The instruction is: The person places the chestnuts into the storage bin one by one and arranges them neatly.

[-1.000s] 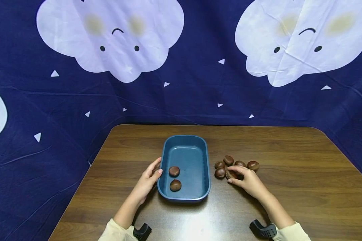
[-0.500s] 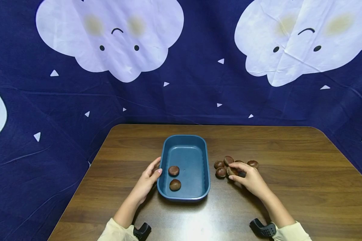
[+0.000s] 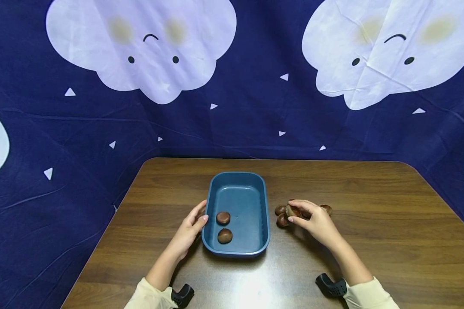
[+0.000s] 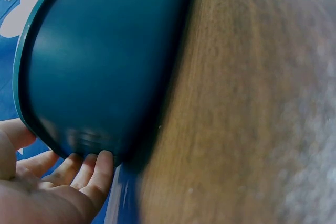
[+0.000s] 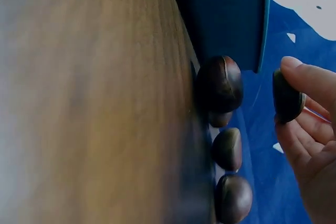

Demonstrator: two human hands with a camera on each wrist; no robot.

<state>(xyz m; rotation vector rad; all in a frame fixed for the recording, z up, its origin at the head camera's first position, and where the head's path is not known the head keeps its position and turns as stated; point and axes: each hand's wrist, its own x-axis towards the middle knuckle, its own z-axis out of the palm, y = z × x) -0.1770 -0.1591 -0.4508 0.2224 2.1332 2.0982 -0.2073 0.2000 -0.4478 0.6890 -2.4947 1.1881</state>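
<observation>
A blue rectangular bin (image 3: 239, 254) stands on the table with two chestnuts, one (image 3: 223, 218) behind the other (image 3: 224, 236), lying inside on the left. My left hand (image 3: 188, 229) rests against the bin's left side, thumb at the rim; in the left wrist view its fingertips (image 4: 105, 158) touch the outer wall. Right of the bin, my right hand (image 3: 318, 223) pinches a chestnut (image 5: 287, 98) between thumb and fingers, raised over the pile. Other chestnuts of the pile (image 3: 282, 220) lie beneath and around it, partly hidden by the hand.
The brown wooden table (image 3: 371, 206) reaches back to a dark blue cloth backdrop (image 3: 255, 128) with cloud faces. A black device sits at each wrist, the left one (image 3: 183, 296) and the right one (image 3: 330, 285), both near the front edge of the view.
My right hand has lifted the chestnut from the pile, moving slightly up and left with it. My left hand, the bin and the two chestnuts inside have stayed put.
</observation>
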